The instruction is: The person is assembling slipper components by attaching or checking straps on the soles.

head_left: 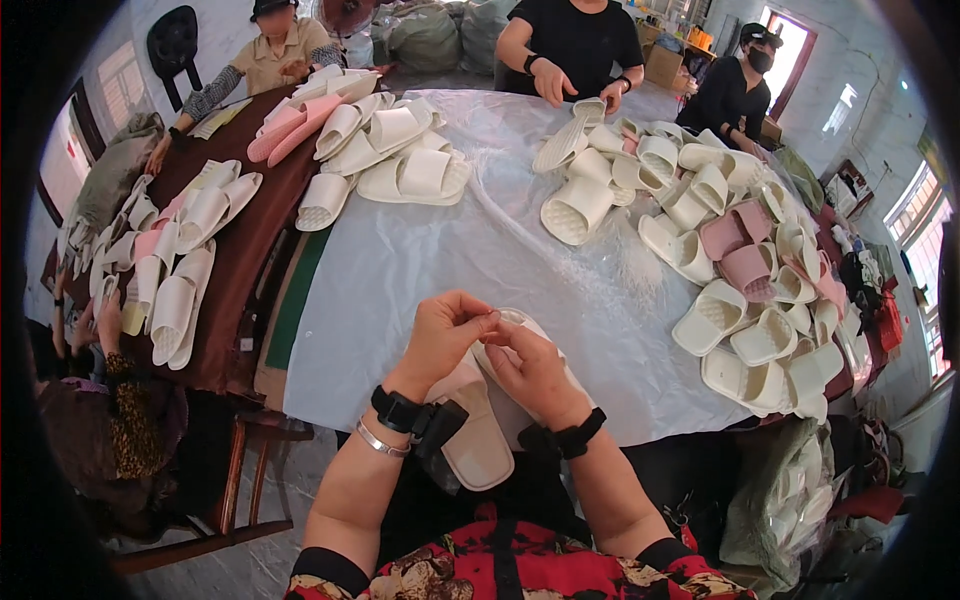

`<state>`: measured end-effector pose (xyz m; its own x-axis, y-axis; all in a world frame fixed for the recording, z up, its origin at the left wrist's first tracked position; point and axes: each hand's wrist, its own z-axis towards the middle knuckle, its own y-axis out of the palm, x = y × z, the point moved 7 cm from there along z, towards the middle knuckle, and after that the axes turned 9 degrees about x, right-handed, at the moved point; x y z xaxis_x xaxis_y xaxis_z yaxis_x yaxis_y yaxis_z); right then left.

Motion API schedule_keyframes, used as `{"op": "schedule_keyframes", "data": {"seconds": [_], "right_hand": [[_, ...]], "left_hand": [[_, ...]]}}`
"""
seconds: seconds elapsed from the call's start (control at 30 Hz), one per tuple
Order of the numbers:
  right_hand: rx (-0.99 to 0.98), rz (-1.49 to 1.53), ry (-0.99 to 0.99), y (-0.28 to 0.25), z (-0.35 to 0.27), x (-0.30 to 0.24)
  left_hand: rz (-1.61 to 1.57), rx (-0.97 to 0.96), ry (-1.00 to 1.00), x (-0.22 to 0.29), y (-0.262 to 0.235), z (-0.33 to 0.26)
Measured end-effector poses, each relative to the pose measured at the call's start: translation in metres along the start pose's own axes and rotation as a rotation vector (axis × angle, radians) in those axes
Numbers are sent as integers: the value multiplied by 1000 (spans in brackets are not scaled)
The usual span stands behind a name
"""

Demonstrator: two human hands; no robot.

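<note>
Has glossy pale walls (865, 60), grey marbled floor (300, 470), a bright barred window (922, 265) beyond the white-sheeted worktop's (390, 270) right edge.

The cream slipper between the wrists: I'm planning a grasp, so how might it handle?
The slipper probably flexes, then springs back: its sole looks like moulded foam. That look also suggests low weight. Its heel end seems past the edge of the pale sheeting, so a push toward the person could tip it.

Slippers (480, 448) matt plastic; sheet (400, 270) glossy, wrinkled plastic.
</note>
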<state>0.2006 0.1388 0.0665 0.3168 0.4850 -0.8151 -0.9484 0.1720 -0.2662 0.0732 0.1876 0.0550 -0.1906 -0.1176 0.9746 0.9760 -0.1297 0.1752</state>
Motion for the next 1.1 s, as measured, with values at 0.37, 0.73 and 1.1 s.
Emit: {"op": "schedule_keyframes", "data": {"seconds": [0.37,0.73,1.1], "right_hand": [[81,-98,-177,-6,1,-6],[74,-98,-340,-5,-3,-28],[107,-94,-255,-11,-6,-23]], "left_hand": [[161,169,147,11,-26,-18],[522,128,273,38,-10,-44],[498,124,311,42,-4,-45]]}}
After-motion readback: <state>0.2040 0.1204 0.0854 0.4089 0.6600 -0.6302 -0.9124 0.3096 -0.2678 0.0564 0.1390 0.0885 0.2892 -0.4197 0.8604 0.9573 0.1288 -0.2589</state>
